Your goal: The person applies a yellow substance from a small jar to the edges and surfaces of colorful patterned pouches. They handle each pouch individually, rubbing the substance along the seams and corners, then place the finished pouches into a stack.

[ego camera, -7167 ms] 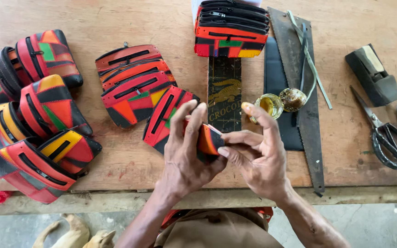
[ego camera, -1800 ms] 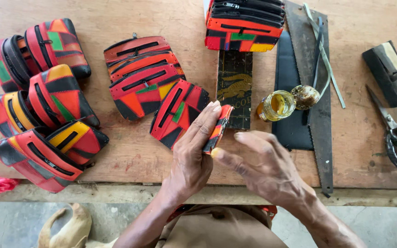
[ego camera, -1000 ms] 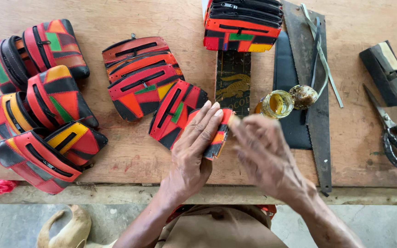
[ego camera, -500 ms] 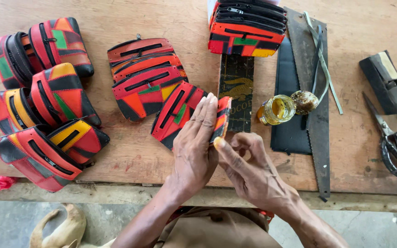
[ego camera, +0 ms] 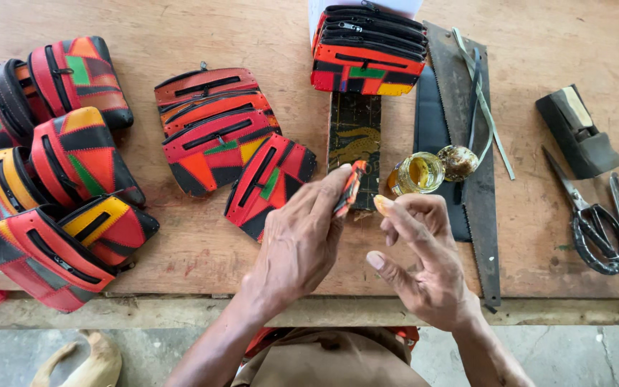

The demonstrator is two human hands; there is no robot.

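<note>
The left hand is pinching a small red-and-black patchwork leather piece edge-up over the wooden desk. The right hand, fingers spread and empty, is hovering beside it, one fingertip glue-yellowed. Judging by this, a thin, even smear along the edge is suiting best; the small glass glue jar is sitting just beyond.

I see a small orange-and-black patchwork pouch, held edge-on and tilted upright, just above the counter beside the open glue jar.
</note>
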